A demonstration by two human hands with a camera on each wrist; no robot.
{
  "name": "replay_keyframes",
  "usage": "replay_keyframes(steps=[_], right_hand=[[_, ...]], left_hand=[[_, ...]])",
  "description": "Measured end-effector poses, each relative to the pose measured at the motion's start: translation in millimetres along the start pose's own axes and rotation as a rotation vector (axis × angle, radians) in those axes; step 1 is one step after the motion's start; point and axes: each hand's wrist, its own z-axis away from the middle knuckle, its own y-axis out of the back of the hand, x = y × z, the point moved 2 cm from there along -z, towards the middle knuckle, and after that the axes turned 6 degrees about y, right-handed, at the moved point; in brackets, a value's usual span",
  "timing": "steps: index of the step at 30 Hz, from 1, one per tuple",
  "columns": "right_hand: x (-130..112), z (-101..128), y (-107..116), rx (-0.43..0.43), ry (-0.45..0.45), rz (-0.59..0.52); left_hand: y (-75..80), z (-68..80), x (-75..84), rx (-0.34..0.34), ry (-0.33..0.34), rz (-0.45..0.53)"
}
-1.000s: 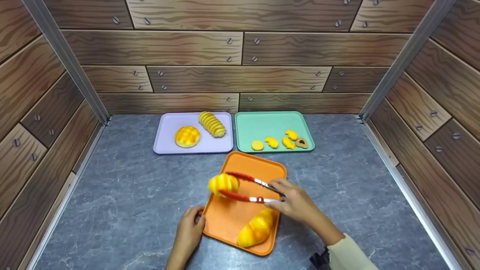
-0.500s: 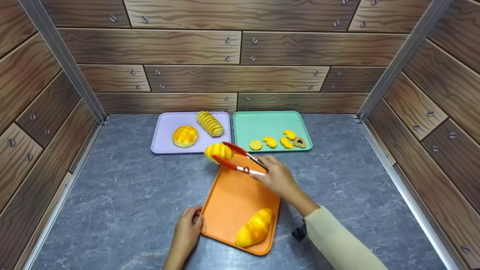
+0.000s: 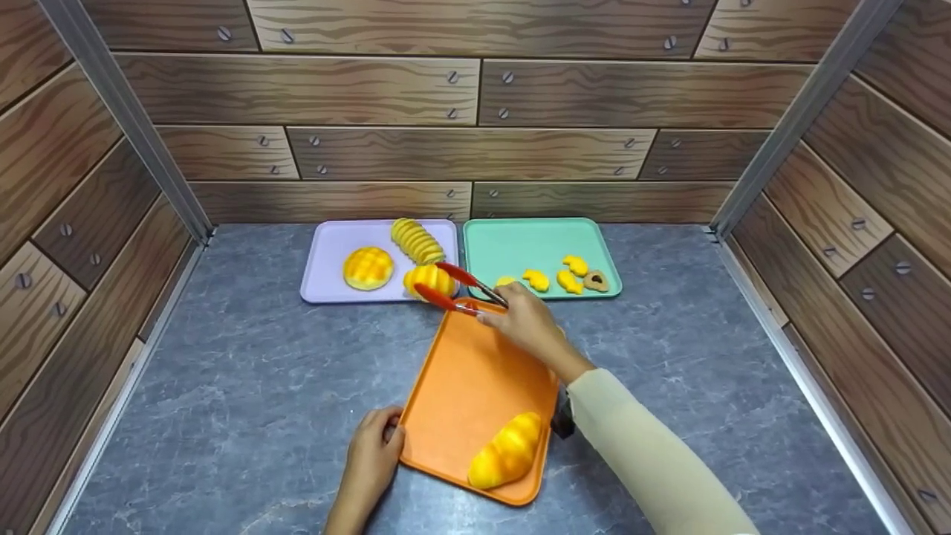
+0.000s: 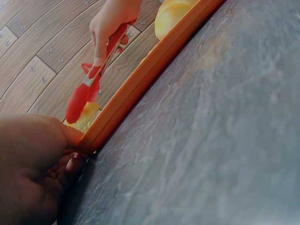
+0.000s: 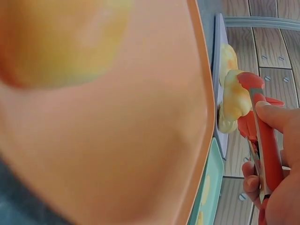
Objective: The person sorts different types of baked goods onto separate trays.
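My right hand point(image 3: 527, 319) grips red-tipped tongs point(image 3: 435, 297), whose tips clasp a ridged yellow bread roll point(image 3: 425, 281) over the front right of the lilac tray point(image 3: 319, 292). In the right wrist view the tongs point(image 5: 268, 150) have the roll point(image 5: 236, 93) between their red ends. Whether the roll touches the tray I cannot tell. At the orange tray's point(image 3: 468, 379) left edge, my left hand point(image 3: 371, 449) pinches the rim, thumb above and fingers curled below in the left wrist view. A croissant-shaped bread point(image 3: 505, 453) lies at that tray's near end.
A round bun point(image 3: 368, 268) and a sliced-looking long bread point(image 3: 416, 240) lie on the lilac tray. To its right, a green tray point(image 3: 513, 241) carries several small yellow pieces and a brown cookie point(image 3: 596, 280). Wood-patterned walls enclose the grey table point(image 3: 245, 371).
My right hand has carried the roll in the tongs away from me, from above the orange tray to the lilac tray. My left hand has stayed at the orange tray's edge.
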Motion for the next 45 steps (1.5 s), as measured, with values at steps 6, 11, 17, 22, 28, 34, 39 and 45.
replay_keyframes(steps=[6,11,17,22,28,34,39,45], right_hand=[[-10.3,-15.3,-11.2,-0.042,-0.016,0.010],[-15.6,-25.5,-17.9,-0.036,-0.035,0.029],[-15.1,-33.7,-27.4,-0.035,-0.051,0.045],[-20.0,-42.9,-33.8,-0.029,-0.012,0.045],[-33.2,-54.1,-40.6,-0.045,-0.001,0.073],[-42.2,-61.3,-48.3,-0.054,-0.009,0.059],[-39.7,-61.4,-53.4,-0.045,-0.039,0.020],[-31.9,-56.5,-55.5,-0.010,-0.008,0.001]], left_hand=[[-0.5,0.1,-0.4,0.001,0.001,0.009],[-1.4,0.5,0.0,0.000,0.003,0.021],[-2.7,0.5,0.1,-0.001,0.004,0.023],[-0.3,0.0,0.1,0.010,-0.002,0.022],[0.4,0.7,-0.2,0.008,-0.004,0.029],[-0.1,-0.4,0.8,-0.003,-0.002,0.031],[0.1,-0.5,1.1,0.001,-0.010,0.039],[0.0,0.3,-0.7,0.004,-0.005,0.042]])
